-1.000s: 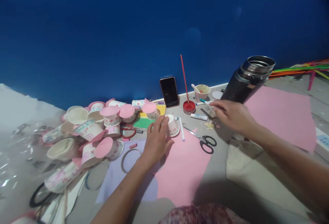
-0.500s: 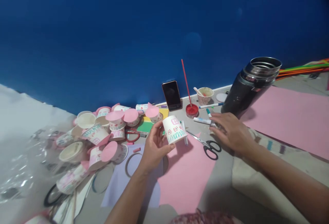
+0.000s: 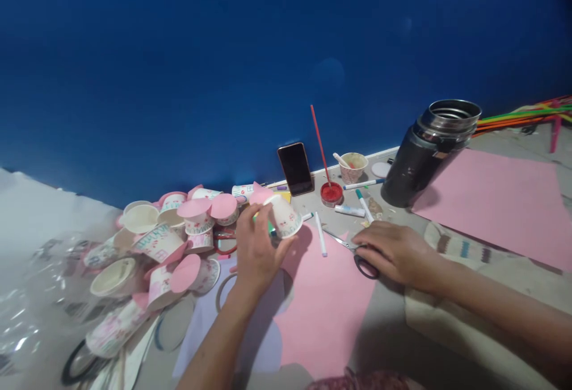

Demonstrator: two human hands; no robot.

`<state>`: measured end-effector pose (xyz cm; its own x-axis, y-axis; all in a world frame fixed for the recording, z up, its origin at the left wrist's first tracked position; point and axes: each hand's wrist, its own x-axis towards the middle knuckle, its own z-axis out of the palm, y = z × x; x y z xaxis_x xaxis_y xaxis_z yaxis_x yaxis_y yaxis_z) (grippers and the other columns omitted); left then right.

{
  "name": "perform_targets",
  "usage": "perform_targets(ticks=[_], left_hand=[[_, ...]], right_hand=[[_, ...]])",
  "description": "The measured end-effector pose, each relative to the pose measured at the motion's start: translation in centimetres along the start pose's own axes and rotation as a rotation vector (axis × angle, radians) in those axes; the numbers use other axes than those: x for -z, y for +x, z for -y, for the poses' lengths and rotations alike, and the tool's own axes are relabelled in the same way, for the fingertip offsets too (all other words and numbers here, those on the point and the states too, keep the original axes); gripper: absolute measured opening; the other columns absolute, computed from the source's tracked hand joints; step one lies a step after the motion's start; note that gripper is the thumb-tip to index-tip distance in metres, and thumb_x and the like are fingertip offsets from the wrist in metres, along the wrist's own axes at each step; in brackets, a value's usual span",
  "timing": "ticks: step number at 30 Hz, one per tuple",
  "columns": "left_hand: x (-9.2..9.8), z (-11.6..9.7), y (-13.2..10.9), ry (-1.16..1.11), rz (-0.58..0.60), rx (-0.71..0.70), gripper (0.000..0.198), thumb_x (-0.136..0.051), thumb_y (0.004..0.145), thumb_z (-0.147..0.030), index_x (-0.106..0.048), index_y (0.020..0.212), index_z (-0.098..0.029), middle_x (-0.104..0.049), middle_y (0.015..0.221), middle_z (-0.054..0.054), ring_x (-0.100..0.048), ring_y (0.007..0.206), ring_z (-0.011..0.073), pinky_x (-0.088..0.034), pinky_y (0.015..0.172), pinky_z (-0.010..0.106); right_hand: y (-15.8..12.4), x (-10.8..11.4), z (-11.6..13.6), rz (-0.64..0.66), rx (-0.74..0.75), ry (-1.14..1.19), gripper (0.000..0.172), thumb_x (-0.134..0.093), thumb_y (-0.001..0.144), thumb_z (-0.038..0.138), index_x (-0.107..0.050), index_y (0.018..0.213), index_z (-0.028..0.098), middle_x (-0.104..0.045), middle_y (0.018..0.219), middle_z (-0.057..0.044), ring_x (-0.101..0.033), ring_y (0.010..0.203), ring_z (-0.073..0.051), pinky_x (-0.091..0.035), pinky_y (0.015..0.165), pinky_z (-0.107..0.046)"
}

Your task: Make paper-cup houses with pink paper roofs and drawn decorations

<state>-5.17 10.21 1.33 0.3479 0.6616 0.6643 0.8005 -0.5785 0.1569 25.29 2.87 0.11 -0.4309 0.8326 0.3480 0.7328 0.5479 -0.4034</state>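
A white paper cup (image 3: 282, 216) with drawn patterns is tilted in my left hand (image 3: 259, 247), its fingers wrapped round it above the pink sheet. My right hand (image 3: 393, 253) lies over the black handles of the scissors (image 3: 367, 267), fingers bent and partly hidden, so its hold is unclear. The scissor blades point left onto the pink paper (image 3: 322, 300). Beside them lies a white marker (image 3: 320, 235); other markers (image 3: 350, 211) lie behind. Decorated cups with pink paper pieces (image 3: 196, 217) are heaped to the left.
A dark flask (image 3: 420, 163) stands at the right, near a large pink sheet (image 3: 500, 199) and a cloth (image 3: 465, 306). A phone (image 3: 295, 168) leans on the blue wall, with red paint (image 3: 331, 193) and a small cup (image 3: 354, 169) beside it. Purple paper (image 3: 259, 342) lies at front.
My left hand has turned the cup and moved it slightly left. My right hand has moved down from beside the markers onto the scissor handles. The view has shifted a little.
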Motion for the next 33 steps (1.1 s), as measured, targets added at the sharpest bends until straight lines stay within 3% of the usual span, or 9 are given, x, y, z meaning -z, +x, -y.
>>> perform_targets(ticks=[3, 6, 8, 13, 17, 19, 22, 27, 33], left_hand=[[-1.3, -0.2, 2.0, 0.043, 0.020, -0.085, 0.068, -0.079, 0.089, -0.035, -0.045, 0.145, -0.018, -0.053, 0.134, 0.020, -0.055, 0.127, 0.0387, -0.049, 0.108, 0.056], [-0.9, 0.0, 2.8, -0.011, -0.039, -0.025, 0.072, -0.082, 0.085, -0.040, -0.046, 0.144, -0.019, -0.054, 0.134, 0.019, -0.054, 0.129, 0.0377, -0.048, 0.110, 0.055], [0.5, 0.4, 2.5, -0.050, -0.095, 0.065, 0.074, -0.085, 0.082, -0.043, -0.048, 0.142, -0.020, -0.055, 0.134, 0.017, -0.054, 0.129, 0.0367, -0.048, 0.111, 0.054], [5.5, 1.2, 0.2, -0.058, -0.156, 0.249, 0.072, -0.084, 0.083, -0.042, -0.049, 0.143, -0.022, -0.054, 0.136, 0.014, -0.056, 0.125, 0.0327, -0.054, 0.101, 0.048], [7.3, 1.7, -3.0, -0.022, -0.120, 0.320, 0.072, -0.082, 0.084, -0.043, -0.048, 0.144, -0.023, -0.054, 0.138, 0.015, -0.054, 0.130, 0.0355, -0.054, 0.102, 0.051], [7.2, 1.9, -4.4, -0.007, -0.063, 0.337, 0.070, -0.082, 0.084, -0.041, -0.050, 0.143, -0.024, -0.057, 0.135, 0.014, -0.054, 0.129, 0.0369, -0.052, 0.105, 0.056], [6.1, 2.0, -5.4, -0.020, 0.007, 0.312, 0.070, -0.082, 0.083, -0.041, -0.050, 0.143, -0.022, -0.060, 0.132, 0.015, -0.056, 0.125, 0.0378, -0.050, 0.107, 0.058], [3.3, 0.9, -4.4, -0.088, 0.098, 0.275, 0.068, -0.080, 0.083, -0.034, -0.049, 0.143, -0.022, -0.057, 0.135, 0.015, -0.054, 0.129, 0.0363, -0.050, 0.109, 0.054], [2.5, -0.1, -3.5, -0.049, 0.133, 0.256, 0.068, -0.078, 0.083, -0.029, -0.048, 0.143, -0.018, -0.055, 0.136, 0.017, -0.052, 0.130, 0.0374, -0.047, 0.111, 0.058]], right_hand=[[1.1, -0.4, 2.1, 0.178, 0.113, -0.059, 0.027, -0.048, 0.107, 0.030, -0.073, 0.098, 0.021, -0.077, 0.087, -0.006, -0.069, 0.081, -0.022, -0.050, 0.073, -0.034], [3.5, -0.8, 3.4, 0.300, 0.129, -0.150, 0.027, -0.048, 0.108, 0.032, -0.071, 0.106, 0.018, -0.077, 0.102, -0.009, -0.068, 0.095, -0.024, -0.051, 0.080, -0.036], [5.8, -1.2, 3.5, 0.375, 0.100, -0.239, 0.025, -0.050, 0.107, 0.032, -0.071, 0.107, 0.017, -0.076, 0.109, -0.011, -0.066, 0.102, -0.026, -0.050, 0.082, -0.036], [11.9, -4.4, 3.1, 0.383, 0.108, -0.262, 0.019, -0.054, 0.099, 0.014, -0.072, 0.105, 0.011, -0.073, 0.109, -0.019, -0.064, 0.106, -0.028, -0.049, 0.076, -0.032], [14.6, -6.9, 3.4, 0.377, 0.104, -0.258, 0.018, -0.057, 0.092, 0.005, -0.074, 0.096, 0.008, -0.075, 0.102, -0.022, -0.067, 0.102, -0.029, -0.050, 0.073, -0.032], [14.7, -6.7, 3.2, 0.363, 0.087, -0.247, 0.015, -0.060, 0.090, 0.005, -0.075, 0.091, 0.011, -0.076, 0.100, -0.019, -0.068, 0.102, -0.028, -0.049, 0.074, -0.031], [13.1, -4.6, 2.5, 0.330, 0.009, -0.276, 0.019, -0.058, 0.092, 0.004, -0.075, 0.094, 0.013, -0.076, 0.100, -0.017, -0.069, 0.102, -0.027, -0.049, 0.077, -0.031], [10.1, -1.4, 1.9, 0.364, -0.099, -0.396, 0.022, -0.052, 0.097, 0.012, -0.072, 0.105, 0.010, -0.075, 0.107, -0.022, -0.070, 0.101, -0.032, -0.051, 0.075, -0.036], [13.1, -4.9, 3.4, 0.425, 0.019, -0.380, 0.019, -0.056, 0.095, 0.011, -0.071, 0.106, 0.014, -0.076, 0.109, -0.017, -0.068, 0.108, -0.029, -0.050, 0.076, -0.032]])
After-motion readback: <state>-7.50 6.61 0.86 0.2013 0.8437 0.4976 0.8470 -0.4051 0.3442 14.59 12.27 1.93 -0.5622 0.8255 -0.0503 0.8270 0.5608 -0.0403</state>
